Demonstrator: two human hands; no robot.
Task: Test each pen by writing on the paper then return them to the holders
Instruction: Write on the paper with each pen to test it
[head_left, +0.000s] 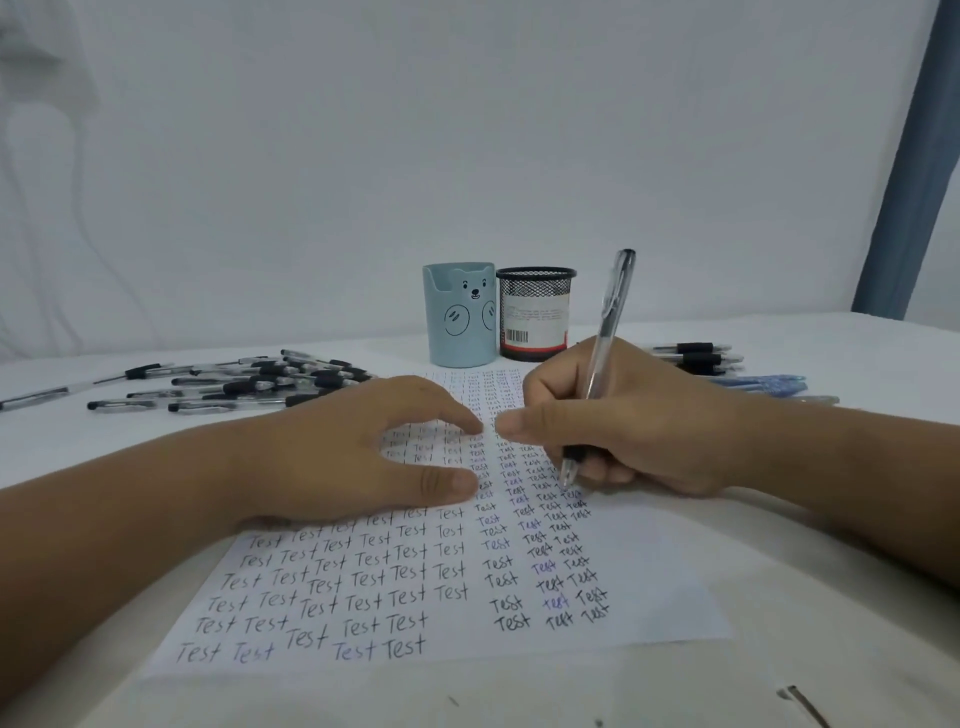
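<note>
Paper (441, 597) half under left hand (353, 457)

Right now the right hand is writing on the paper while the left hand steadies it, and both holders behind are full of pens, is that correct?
Not quite: in the head view the blue bear holder and black mesh holder show no pens sticking out. The right hand does write with a pen on the paper and the left hand steadies it.

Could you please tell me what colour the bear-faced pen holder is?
Light blue; the bear-faced pen holder shows best in the head view.
</note>
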